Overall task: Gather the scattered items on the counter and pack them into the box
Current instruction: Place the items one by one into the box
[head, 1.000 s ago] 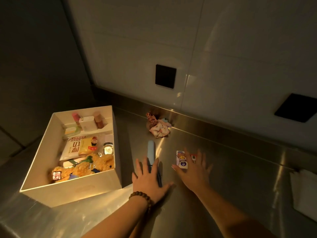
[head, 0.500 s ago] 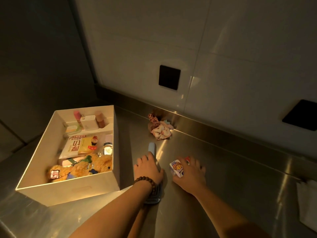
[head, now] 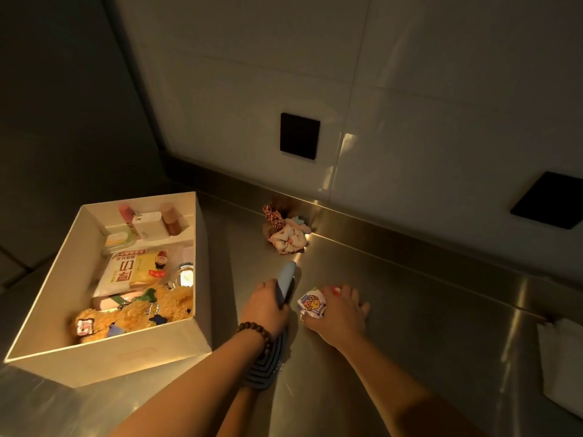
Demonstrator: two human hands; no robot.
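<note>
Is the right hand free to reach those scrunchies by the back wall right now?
Probably not yet: the right hand already grips a small printed packet. The counter toward the scrunchies looks unobstructed, though.

Pale cream box (head: 104, 370), warm-lit inside. Teddy bear (head: 135, 316) golden-brown w/ a white patch at the near end, dk blue bits on its front. Snack packet (head: 132, 272) white & yellow, red band on top, big dk-red characters. White charger block (head: 150, 230) at the far end btwn a pink tube (head: 125, 212) & a brown one (head: 172, 219). Hairbrush (head: 285, 283): light blue handle, dk grey-blue ribbed head. Small pack (head: 311, 305) white w/ yellow cartoon print, blue edging. Scrunchies (head: 285, 230): one cream floral, one red-brown patterned. Brown bead bracelet (head: 257, 332). Counter (head: 426, 310) brushed steel, wall white tile w/ black square plates (head: 299, 136).
</note>
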